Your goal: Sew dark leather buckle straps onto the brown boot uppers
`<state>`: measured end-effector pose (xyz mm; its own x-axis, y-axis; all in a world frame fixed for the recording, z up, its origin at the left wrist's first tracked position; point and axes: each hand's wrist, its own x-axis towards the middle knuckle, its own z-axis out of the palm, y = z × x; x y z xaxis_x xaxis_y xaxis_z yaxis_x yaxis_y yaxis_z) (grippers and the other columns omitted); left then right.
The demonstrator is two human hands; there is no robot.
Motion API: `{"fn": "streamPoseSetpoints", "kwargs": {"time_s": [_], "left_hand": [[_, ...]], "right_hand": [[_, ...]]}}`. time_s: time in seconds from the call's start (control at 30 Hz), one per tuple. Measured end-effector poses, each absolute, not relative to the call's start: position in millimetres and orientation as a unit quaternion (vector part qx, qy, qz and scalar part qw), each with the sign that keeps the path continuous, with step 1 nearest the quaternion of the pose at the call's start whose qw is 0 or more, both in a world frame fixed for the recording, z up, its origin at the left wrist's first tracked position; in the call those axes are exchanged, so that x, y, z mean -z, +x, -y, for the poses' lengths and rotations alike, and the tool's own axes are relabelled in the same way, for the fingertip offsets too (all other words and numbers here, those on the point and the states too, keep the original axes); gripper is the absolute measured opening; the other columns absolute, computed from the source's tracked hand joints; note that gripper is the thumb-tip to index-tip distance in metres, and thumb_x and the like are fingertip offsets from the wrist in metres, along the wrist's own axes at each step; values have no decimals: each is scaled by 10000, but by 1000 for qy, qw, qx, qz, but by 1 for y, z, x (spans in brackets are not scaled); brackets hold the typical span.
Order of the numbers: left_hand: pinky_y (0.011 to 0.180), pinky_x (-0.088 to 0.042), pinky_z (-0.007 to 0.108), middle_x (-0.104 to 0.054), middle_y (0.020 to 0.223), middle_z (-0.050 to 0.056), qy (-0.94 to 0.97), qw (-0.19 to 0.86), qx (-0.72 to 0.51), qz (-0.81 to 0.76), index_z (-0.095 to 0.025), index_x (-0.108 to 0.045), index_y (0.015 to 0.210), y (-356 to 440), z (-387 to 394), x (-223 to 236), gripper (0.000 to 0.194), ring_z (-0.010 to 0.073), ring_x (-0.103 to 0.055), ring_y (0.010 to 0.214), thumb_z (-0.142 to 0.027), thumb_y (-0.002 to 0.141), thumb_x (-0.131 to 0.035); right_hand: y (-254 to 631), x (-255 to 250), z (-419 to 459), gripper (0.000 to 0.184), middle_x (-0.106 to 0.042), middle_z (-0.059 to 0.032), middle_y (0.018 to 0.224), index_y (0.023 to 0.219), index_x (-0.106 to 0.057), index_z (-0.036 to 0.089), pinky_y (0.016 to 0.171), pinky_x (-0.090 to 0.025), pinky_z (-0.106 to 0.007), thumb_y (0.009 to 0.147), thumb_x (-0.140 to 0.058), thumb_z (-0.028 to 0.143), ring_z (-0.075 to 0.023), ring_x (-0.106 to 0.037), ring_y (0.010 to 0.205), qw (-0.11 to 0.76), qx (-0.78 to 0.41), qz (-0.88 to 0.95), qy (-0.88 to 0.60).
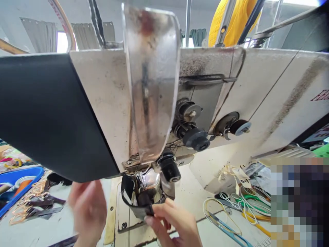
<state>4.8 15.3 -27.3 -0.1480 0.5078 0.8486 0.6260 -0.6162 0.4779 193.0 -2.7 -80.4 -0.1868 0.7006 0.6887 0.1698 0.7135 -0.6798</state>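
A sewing machine [102, 85] fills most of the view, with a scuffed clear guard [154, 89] over its front. Below the head, near the presser foot, a black strap [140, 211] curves in a loop. Its near end is pinched between the thumb and fingers of my right hand [177, 221]. My left hand [88, 209] is raised left of the needle area, just under the dark end cover [51, 120]. Motion blurs that hand and its fingertips are partly hidden, so I cannot make out anything in it.
Black straps with gold-coloured metal clasps [33, 202] lie at left beside a blue tray [23, 195]. Blue-handled scissors [228, 228], looped cords [246, 202] and a paper tag [243, 178] are at right. A yellow thread cone [218, 20] stands behind the machine.
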Motion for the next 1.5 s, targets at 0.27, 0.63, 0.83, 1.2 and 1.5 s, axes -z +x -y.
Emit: {"fn": "streamPoseSetpoints", "kwargs": {"time_s": [0.27, 0.63, 0.83, 1.2, 1.5], "left_hand": [[1156, -358, 220, -717, 959, -46, -830, 71, 384, 398, -229, -547, 1072, 15, 35, -1, 267, 75, -658, 995, -10, 921, -517], [1093, -402, 189, -692, 892, -46, -829, 115, 391, 383, -212, -582, 1047, 18, 30, 2, 177, 74, -635, 891, -64, 952, -568], [1054, -462, 207, -693, 852, -41, -824, 127, 380, 400, -218, -573, 1038, 19, 31, 4, 143, 90, -656, 914, -92, 977, -546], [1032, -449, 202, -653, 851, -28, -806, 118, 405, 415, -209, -579, 1037, 23, 35, 11, 219, 95, -636, 942, -17, 958, -508], [1035, -468, 311, -620, 843, -4, -804, 117, 442, 381, -142, -609, 990, 28, 36, 16, 242, 91, -556, 768, 71, 894, -546]], "right_hand": [[210, 51, -5, 118, -674, 3, 864, 896, -651, 228, 758, -520, -251, 967, -604, 146, -151, -603, 843, 543, -260, 751, -271], [189, 42, 7, 98, -730, 45, 833, 880, -758, 269, 744, -565, -135, 850, -766, 176, -92, -692, 756, 631, -480, 541, -280], [183, 42, 10, 91, -731, 44, 816, 841, -759, 263, 751, -560, -128, 811, -797, 186, -91, -686, 762, 643, -502, 499, -293], [189, 47, 6, 148, -762, 59, 809, 881, -804, 324, 694, -538, -121, 839, -802, 183, -90, -693, 732, 630, -434, 573, -294], [199, 45, 9, 242, -695, -70, 860, 1016, -690, 124, 679, -574, -223, 885, -611, -63, -140, -641, 742, 626, -87, 742, -225]]}}
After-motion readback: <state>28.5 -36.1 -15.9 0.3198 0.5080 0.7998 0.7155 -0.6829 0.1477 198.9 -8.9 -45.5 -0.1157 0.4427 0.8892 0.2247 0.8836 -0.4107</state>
